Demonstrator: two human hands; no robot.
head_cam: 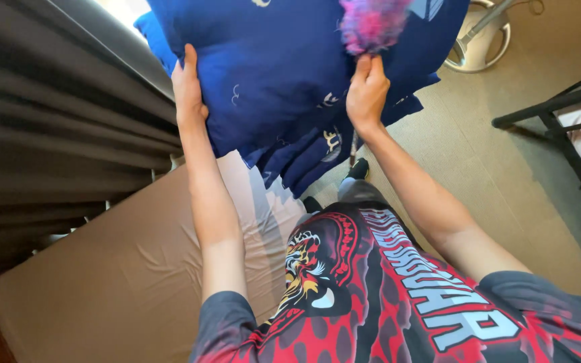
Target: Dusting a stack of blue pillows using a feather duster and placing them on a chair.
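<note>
**Over the bed, a blue pillow in both hands**

Above the bed [122,269] with its tan sheet, we hold a dark blue pillow [270,74] with small pale motifs up in the air. Our left hand [188,91] lies flat against its left edge, fingers stretched upward and pressing. Our right hand [367,91] is closed, pinching the pillow's fabric just below a fluffy pink and purple duster [371,23]; we cannot tell whether it grips the duster too. Dark curtains [55,121] hang to the left, and a black metal frame [559,114] stands on the floor to the right.
</note>
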